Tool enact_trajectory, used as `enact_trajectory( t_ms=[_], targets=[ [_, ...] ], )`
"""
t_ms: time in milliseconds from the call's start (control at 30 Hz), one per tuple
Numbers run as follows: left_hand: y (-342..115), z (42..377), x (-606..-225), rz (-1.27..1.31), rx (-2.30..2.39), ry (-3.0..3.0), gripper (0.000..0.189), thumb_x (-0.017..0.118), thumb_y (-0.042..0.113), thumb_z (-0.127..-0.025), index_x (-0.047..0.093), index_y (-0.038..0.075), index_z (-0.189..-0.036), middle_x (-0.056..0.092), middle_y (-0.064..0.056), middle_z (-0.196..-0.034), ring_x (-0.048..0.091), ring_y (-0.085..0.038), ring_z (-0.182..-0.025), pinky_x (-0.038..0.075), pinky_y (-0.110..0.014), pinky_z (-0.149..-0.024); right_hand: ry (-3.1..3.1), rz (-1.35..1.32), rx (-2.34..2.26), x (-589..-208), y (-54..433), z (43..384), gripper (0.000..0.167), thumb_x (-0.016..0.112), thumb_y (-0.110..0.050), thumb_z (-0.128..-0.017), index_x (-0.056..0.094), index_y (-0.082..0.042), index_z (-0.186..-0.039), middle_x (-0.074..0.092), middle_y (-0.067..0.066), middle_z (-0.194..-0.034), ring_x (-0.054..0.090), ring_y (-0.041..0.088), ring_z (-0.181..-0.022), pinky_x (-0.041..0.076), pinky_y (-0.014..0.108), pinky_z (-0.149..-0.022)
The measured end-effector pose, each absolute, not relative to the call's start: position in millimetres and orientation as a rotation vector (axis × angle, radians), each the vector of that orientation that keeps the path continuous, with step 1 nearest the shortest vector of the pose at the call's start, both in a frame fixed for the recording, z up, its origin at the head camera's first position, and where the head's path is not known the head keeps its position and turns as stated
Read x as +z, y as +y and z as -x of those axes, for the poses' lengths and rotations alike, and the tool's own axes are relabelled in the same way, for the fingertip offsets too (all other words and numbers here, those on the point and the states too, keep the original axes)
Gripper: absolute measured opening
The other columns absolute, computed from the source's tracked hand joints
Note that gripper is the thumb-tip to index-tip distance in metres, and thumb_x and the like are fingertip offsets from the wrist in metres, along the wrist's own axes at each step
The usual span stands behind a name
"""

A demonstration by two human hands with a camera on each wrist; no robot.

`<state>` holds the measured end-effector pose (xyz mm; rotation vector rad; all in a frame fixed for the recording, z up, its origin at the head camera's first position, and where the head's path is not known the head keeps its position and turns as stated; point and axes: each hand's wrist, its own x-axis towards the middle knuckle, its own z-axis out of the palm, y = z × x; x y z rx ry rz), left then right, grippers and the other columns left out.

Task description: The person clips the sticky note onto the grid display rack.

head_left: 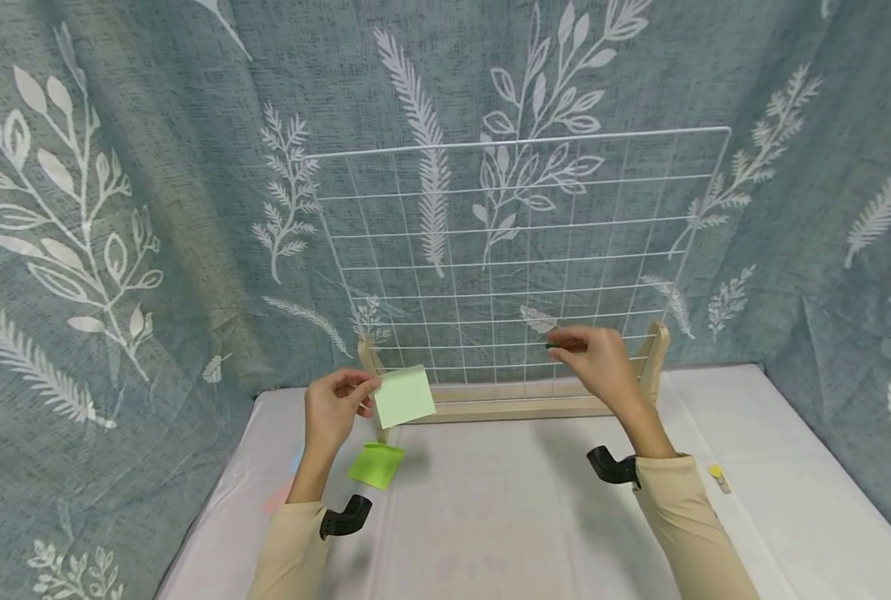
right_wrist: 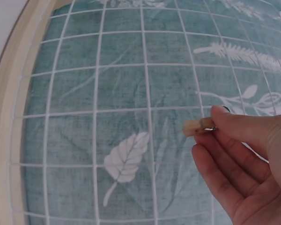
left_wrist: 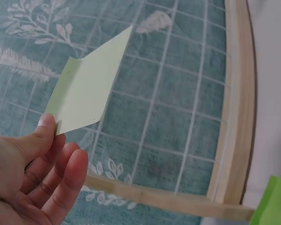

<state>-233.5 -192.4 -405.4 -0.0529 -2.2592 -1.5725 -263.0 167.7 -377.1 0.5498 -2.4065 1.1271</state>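
My left hand (head_left: 334, 407) pinches a pale green sticky note (head_left: 403, 396) by its edge, between thumb and fingers. In the left wrist view the note (left_wrist: 91, 86) tilts in front of the wire grid, apart from it as far as I can see. With thumb and fingertips my right hand (head_left: 593, 360) pinches a small wooden clothespin (right_wrist: 197, 126); its metal spring shows in the right wrist view. The hand hovers before the lower right of the white wire grid (head_left: 528, 262). A bright green sticky note (head_left: 376, 465) lies on the table below the left hand.
A wooden stand (head_left: 505, 408) holds the grid upright on the white table (head_left: 483, 500). At the right lies another clothespin (head_left: 723, 481) with a yellow round piece. Pink paper (head_left: 277, 498) and a bit of blue paper (head_left: 296, 462) lie by the left forearm. A leaf-patterned curtain (head_left: 212, 208) hangs behind.
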Motion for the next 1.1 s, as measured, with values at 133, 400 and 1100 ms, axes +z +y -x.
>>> enact_trajectory(
  t_ms=[133,400,1100],
  targets=[
    [-191,234,-399,0.081,-1.592,-2.253,0.012,0.073,0.007,-0.088,0.073,-0.004,-0.094,0.068,-0.021,-0.08,0.064,-0.019,-0.059,0.06,-0.03,-0.05,-2.406,-0.56,1.152,-370,162,267,0.019,0.073,-0.004,-0.088,0.073,0.003,-0.106,0.073,0.018,-0.1,0.072,0.029,-0.085,0.062,0.041,-0.075],
    [-179,223,-364,0.071,-1.552,-2.278,0.013,0.069,0.001,-0.09,0.07,-0.011,-0.096,0.067,-0.028,-0.086,0.066,-0.031,-0.067,0.062,-0.037,-0.056,-2.356,-0.648,1.142,-346,147,266,0.02,0.073,-0.004,-0.087,0.074,0.003,-0.106,0.072,0.018,-0.101,0.072,0.028,-0.084,0.062,0.039,-0.076],
    [-182,256,-339,0.261,-1.443,-2.204,0.014,0.073,0.009,-0.089,0.073,-0.005,-0.092,0.068,-0.021,-0.08,0.064,-0.026,-0.061,0.059,-0.03,-0.05,-2.25,-0.656,1.211,-311,130,269,0.018,0.075,-0.005,-0.086,0.075,0.004,-0.102,0.074,0.017,-0.096,0.073,0.028,-0.081,0.062,0.038,-0.071]
  ],
)
